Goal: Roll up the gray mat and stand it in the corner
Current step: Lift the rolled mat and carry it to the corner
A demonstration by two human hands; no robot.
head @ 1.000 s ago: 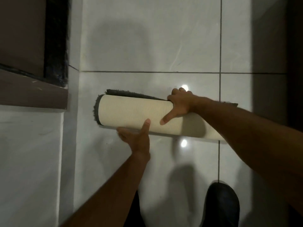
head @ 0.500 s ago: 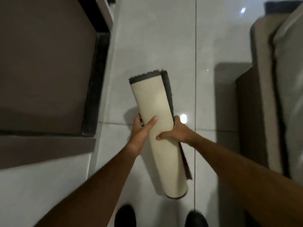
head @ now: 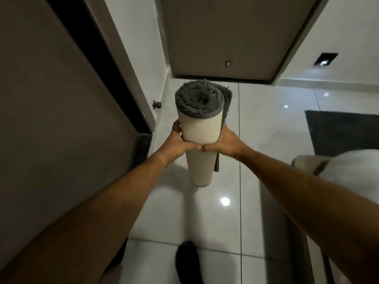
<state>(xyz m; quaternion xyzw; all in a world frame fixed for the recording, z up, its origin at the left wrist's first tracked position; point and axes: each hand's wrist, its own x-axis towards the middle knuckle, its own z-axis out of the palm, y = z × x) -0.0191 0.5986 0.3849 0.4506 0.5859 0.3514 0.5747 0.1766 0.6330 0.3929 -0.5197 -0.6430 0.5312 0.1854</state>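
Observation:
The gray mat (head: 202, 132) is rolled into a tube, cream backing outside and shaggy gray pile showing at its top end. It is held upright in the air above the tiled floor. My left hand (head: 178, 143) wraps its left side and my right hand (head: 222, 143) wraps its right side, thumbs meeting at the front. A loose gray flap hangs along the roll's right edge. The corner (head: 168, 75) between the white wall and a closed door lies just beyond the roll.
A dark door (head: 51, 99) with a black frame fills the left. A brown door (head: 221, 37) stands ahead. A dark rug (head: 344, 132) lies on the glossy tiles at right, near a pale cushion (head: 338, 167). My foot (head: 187, 261) is below.
The roll went from lying on the floor to being lifted and turned upright in both hands. My view swung up toward the doors and corner.

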